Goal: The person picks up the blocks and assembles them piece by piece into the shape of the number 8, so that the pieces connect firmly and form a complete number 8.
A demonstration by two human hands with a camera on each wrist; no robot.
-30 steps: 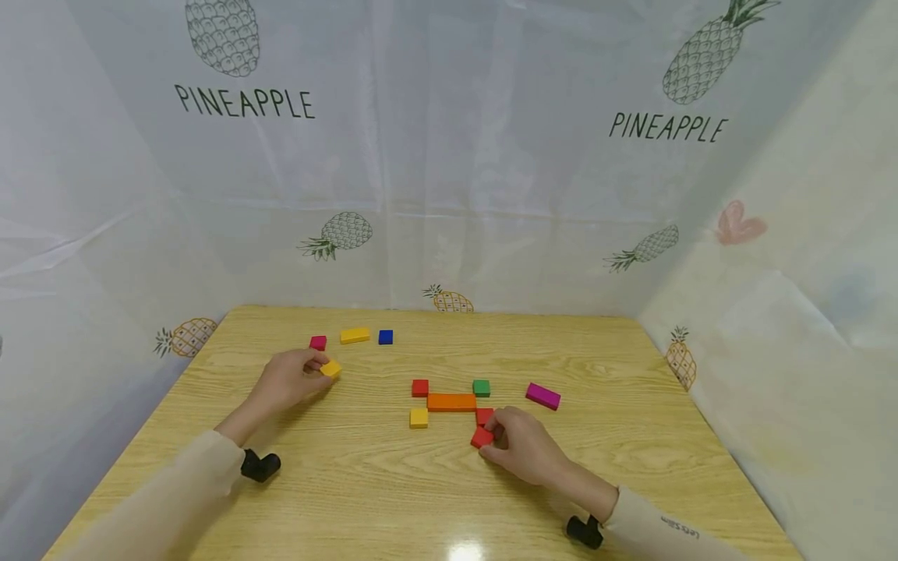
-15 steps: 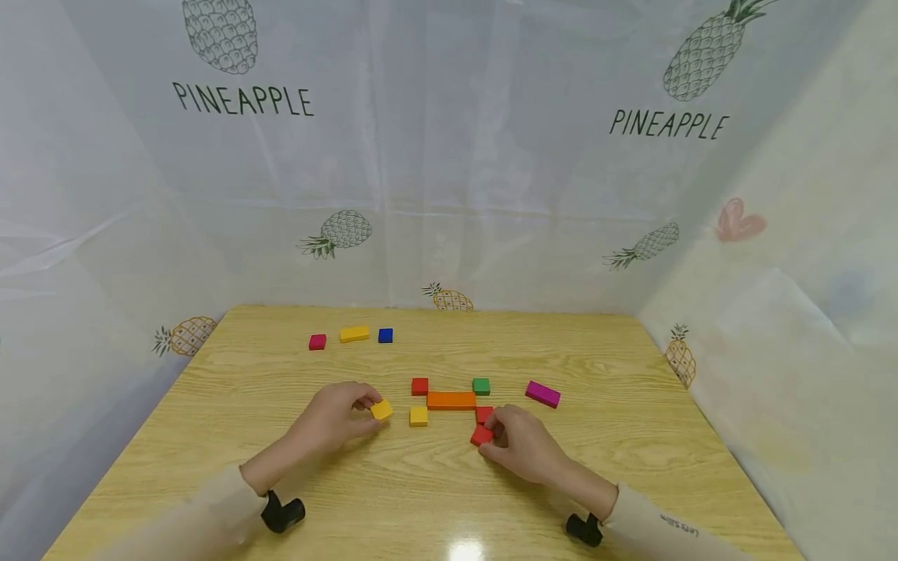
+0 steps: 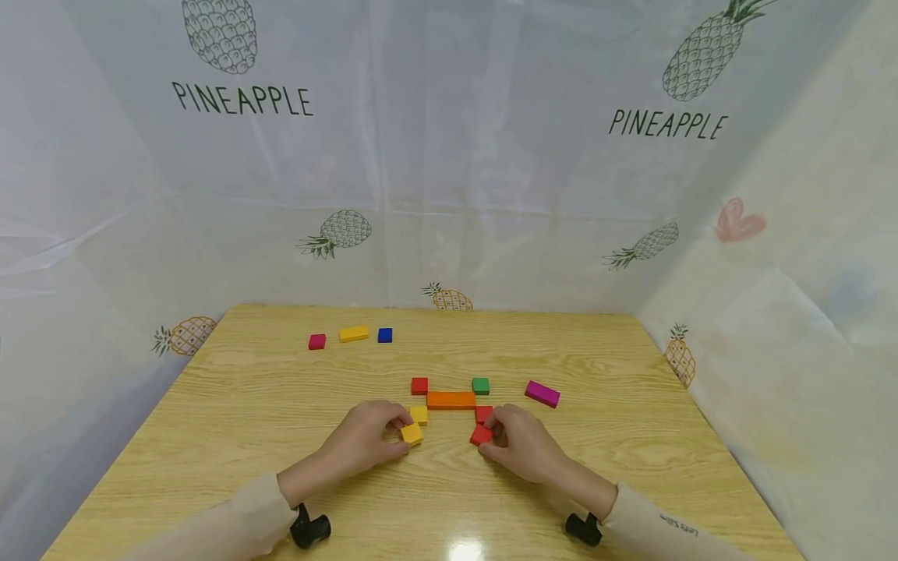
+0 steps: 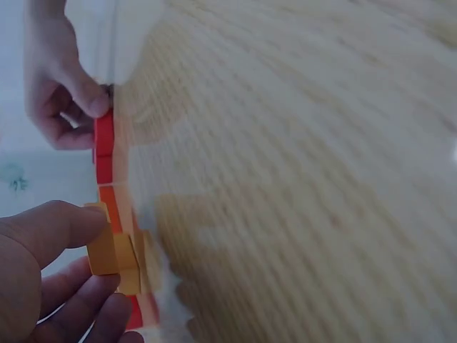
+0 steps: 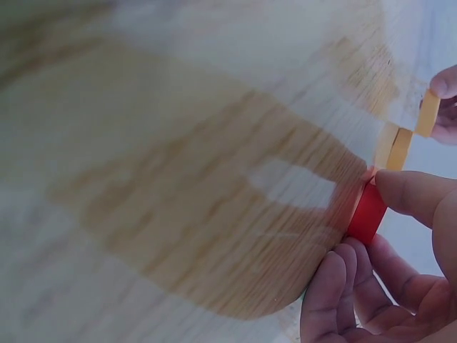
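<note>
Between thumb and fingers my left hand [image 3: 365, 439] pinches a yellow square block [image 3: 411, 435], just in front of another yellow block [image 3: 418, 415]. My right hand [image 3: 525, 446] pinches a red block [image 3: 481, 435], which sits turned at an angle by the near edge of a second red block [image 3: 484, 414]. An orange bar [image 3: 451, 400] lies between the two pairs. Behind its ends are a red block [image 3: 419, 386] and a green block [image 3: 480, 386]. In the left wrist view the held yellow block [image 4: 102, 246] appears tilted and slightly off the wooden table [image 4: 300, 171].
Right of the arrangement lies a purple bar [image 3: 542, 394]. At the back left are a pinkish-red block [image 3: 317, 341], a yellow bar [image 3: 354, 333] and a blue block [image 3: 385, 335]. A pineapple-print sheet [image 3: 491, 171] hangs behind the table.
My left hand has carried the yellow block from the back left, rightward and nearer, to beside the other yellow block. The right hand has stayed put with its red block.
</note>
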